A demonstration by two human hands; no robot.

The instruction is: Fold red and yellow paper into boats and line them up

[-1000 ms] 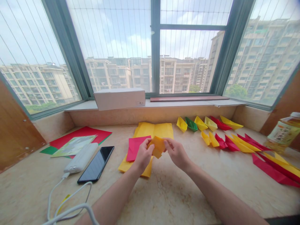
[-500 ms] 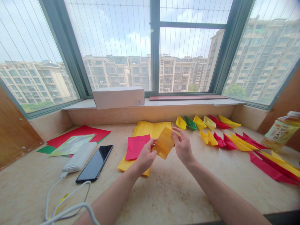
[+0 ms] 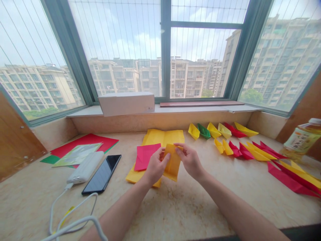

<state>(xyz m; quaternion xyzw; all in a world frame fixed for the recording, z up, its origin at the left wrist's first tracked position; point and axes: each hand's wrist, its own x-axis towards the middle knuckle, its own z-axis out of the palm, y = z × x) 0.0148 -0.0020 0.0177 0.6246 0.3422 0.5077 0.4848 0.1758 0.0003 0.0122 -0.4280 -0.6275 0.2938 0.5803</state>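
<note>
Bright window, pale counter, and creased yellow paper up in the middle!
Left hand pinches its left side, right hand pinches the upper right corner, just beside the pink paper; lining up edges before pressing firmly along each crease should give crisp folds, and a light grip should avoid buckling

The folded orange-yellow sheet is thin, creased, matt paper. The pinkish-red square beside it and the green boat look like similar dull paper. The bench has a smooth, mottled, stone-like surface. The smartphone shows a glossy, reflective black screen; the power bank looks like smooth white plastic. The drink bottle is clear, shiny plastic, and the left side panel is grained wood.
</note>
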